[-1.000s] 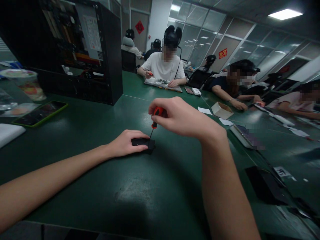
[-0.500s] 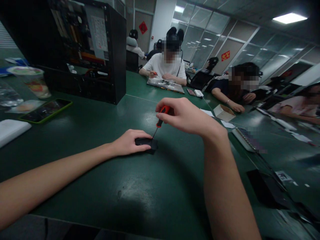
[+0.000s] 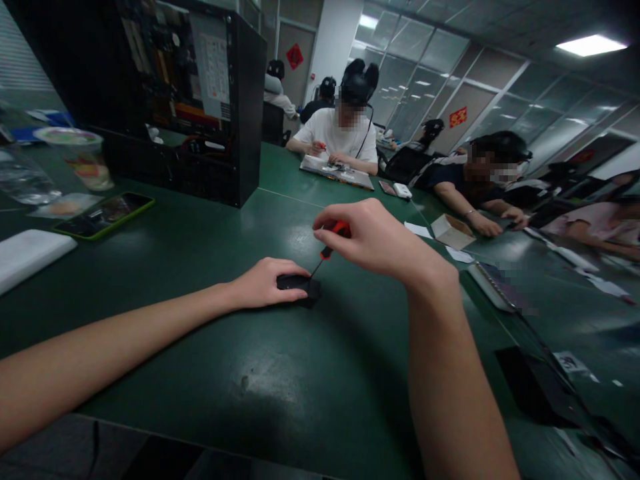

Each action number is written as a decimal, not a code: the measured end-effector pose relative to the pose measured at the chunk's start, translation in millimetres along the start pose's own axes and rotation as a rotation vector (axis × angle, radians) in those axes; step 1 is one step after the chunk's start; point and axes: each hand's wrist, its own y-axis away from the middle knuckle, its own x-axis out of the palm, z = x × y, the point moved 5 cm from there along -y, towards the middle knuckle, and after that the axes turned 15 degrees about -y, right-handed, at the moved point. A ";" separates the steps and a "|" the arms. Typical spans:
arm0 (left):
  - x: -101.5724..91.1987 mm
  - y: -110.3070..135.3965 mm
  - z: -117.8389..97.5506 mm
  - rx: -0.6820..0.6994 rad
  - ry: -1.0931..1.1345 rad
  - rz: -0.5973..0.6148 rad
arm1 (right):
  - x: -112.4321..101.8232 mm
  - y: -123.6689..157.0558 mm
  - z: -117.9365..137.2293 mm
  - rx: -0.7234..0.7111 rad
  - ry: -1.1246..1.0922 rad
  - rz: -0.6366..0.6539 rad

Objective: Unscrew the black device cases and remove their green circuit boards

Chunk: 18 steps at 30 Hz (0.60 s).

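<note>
On the green table a small black block-like object (image 3: 313,289) lies flat, its kind too dark to make out. My left hand (image 3: 263,283) grips it from the left, thumb on the near side and fingers on the far side. Above it my right hand (image 3: 373,233) is closed around the red and black handle of a screwdriver (image 3: 327,253). The screwdriver leans to the right, and its thin shaft runs down to the black object's top at the far edge. Whether the tip sits in a screw is too small to tell.
An opened black computer case (image 3: 245,113) stands at the back left. Near it are a plastic cup (image 3: 85,163), a phone (image 3: 105,215) and a white box (image 3: 35,257). A small open carton (image 3: 453,231) lies right. Co-workers sit across the table.
The whole view has shifted slightly, so things appear a little farther right. Both hands keep their holds, and the screwdriver leans slightly more to the right.
</note>
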 end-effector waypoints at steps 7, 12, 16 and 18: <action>-0.6 1.2 -0.3 -0.003 0.019 -0.007 | 6.1 0.0 8.9 -0.026 0.049 0.055; -0.8 1.9 0.0 -0.021 0.014 -0.002 | 8.4 1.0 13.2 -0.025 0.039 0.056; -2.4 3.1 -2.3 0.012 0.020 0.010 | 8.5 2.1 15.6 -0.020 0.024 0.072; -3.6 3.6 -4.2 0.033 0.014 0.018 | 6.4 1.6 15.0 0.018 0.034 0.043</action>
